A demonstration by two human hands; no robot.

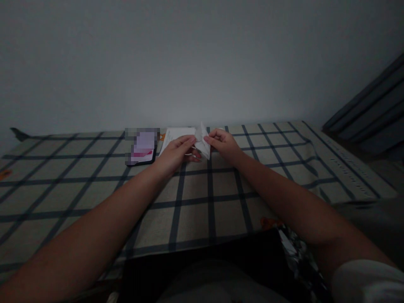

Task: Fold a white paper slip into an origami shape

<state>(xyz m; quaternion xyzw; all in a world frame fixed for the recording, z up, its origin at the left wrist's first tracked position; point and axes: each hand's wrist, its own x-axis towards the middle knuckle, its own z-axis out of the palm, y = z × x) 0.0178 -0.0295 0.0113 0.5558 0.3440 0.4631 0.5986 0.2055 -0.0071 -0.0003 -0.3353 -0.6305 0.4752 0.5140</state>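
A thin, white, crinkled sheet (205, 147), paper or plastic, is held up between my two hands above the checked cloth. My left hand (180, 150) pinches its left side between thumb and fingers. A thin white strand shows by the lower fingers of that hand; what it belongs to I cannot make out. My right hand (222, 143) grips the sheet's right edge with thumb and forefinger, the other fingers curled. Behind my left hand lies a flat white booklet or box (176, 132), partly covered by the hand.
Left of my hands lies a dark-edged phone-like object (154, 156), its face partly pixelated. The checked tablecloth (94, 168) covers the table up to the grey wall (202, 63). A dark curtain (375, 101) hangs at the right.
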